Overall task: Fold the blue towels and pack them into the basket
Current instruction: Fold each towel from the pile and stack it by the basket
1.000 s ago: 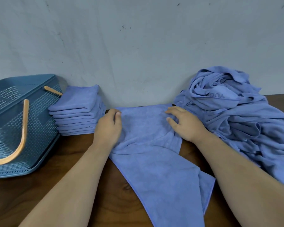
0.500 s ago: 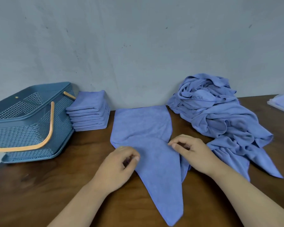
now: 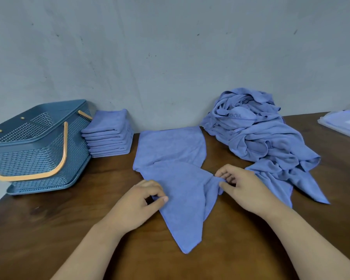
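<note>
Right of the basket point(image 3: 38, 146), past the folded stack point(image 3: 108, 134), one blue towel point(image 3: 176, 178) is spread on the tabletop point(image 3: 89, 229). Its left edge is pinched by the left hand point(image 3: 137, 203), its right edge by the right hand point(image 3: 242, 188), presumably to straighten it for folding. Basket contents are hidden; the unfolded pile point(image 3: 261, 138) is uncountable.
</note>
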The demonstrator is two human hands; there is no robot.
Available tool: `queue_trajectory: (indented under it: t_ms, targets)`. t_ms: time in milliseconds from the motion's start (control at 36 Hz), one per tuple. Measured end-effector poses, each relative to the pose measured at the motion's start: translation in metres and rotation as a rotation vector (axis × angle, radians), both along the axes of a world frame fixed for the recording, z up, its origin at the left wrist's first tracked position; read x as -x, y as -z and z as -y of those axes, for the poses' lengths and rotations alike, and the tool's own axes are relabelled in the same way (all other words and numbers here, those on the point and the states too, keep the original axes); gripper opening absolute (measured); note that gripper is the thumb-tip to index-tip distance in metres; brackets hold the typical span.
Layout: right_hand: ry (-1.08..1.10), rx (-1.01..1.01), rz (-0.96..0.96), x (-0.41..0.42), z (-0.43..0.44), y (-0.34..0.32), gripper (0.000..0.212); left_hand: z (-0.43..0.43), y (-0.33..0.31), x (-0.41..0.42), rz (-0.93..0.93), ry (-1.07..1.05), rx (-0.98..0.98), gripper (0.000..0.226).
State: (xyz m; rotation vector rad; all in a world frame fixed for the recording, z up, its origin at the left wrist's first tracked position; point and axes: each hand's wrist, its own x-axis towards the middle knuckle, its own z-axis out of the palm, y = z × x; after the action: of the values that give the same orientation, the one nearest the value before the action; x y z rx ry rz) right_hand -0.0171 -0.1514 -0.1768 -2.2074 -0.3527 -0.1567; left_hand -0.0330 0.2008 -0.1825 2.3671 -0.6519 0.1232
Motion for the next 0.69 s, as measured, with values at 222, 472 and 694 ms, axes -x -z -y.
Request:
queue_trajectory:
  t_ms: [222, 472, 694]
  targets:
    - [-0.080, -0.528, 0.006, 0.008, -0.006, -0.024, 0.011, -0.030, 0.001, 0.007, -0.017, -0.245, 0.094, 0.040]
    - [-0.255, -0.690, 0.005, 0.013, -0.007, -0.030, 0.018, -0.034, -0.004, 0.005, 0.164, -0.527, -0.127, 0.053]
    - [-0.363, -0.292, -0.133, 0.013, -0.011, -0.016, 0.035, -0.014, -0.012, 0.043, 0.083, -0.033, -0.066, 0.020]
